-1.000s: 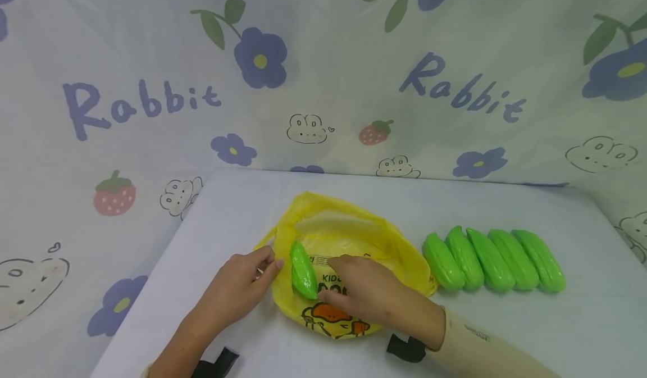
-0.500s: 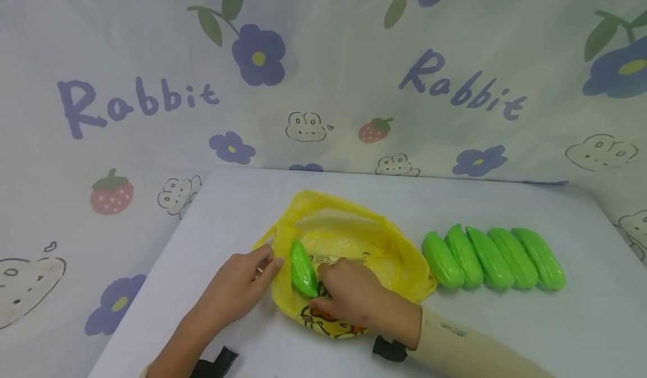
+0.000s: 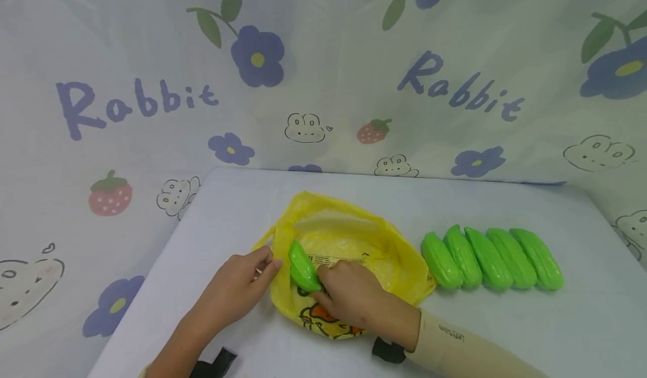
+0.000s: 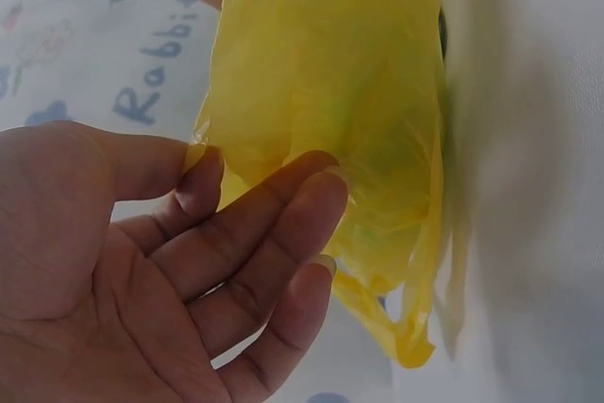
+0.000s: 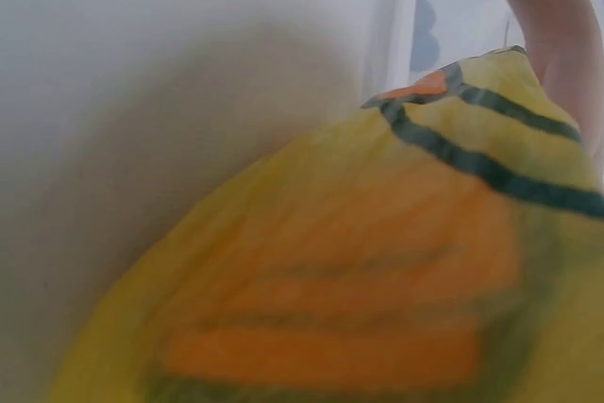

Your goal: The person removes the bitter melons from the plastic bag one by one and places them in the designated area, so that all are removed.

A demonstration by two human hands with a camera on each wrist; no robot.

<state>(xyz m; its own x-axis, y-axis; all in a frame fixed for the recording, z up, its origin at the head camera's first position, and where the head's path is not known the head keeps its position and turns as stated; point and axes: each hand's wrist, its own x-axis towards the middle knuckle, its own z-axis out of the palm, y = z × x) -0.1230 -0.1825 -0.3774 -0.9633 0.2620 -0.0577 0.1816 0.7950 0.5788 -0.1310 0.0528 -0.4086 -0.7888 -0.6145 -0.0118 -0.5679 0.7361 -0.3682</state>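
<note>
A yellow plastic bag (image 3: 349, 243) with a printed cartoon lies spread on the white table, its mouth open upward. My left hand (image 3: 242, 285) holds the bag's left rim; in the left wrist view, thumb and forefinger pinch the thin yellow film (image 4: 321, 63). Inside the bag's left part is a glossy green banana-shaped piece (image 3: 301, 264). My right hand (image 3: 354, 294) reaches over the front of the bag and pinches the lower end of this piece between thumb and fingers. In the right wrist view the bag's orange print (image 5: 377, 271) hides that hand's fingers.
Several matching green pieces (image 3: 497, 260) lie side by side on the table, right of the bag. A fabric backdrop (image 3: 323, 74) printed with flowers and rabbits rises behind the table. Black parts (image 3: 389, 350) show beneath the right wrist.
My right hand has moved left and closed on the green piece's lower end, which has risen slightly. My left hand has stayed on the bag's rim.
</note>
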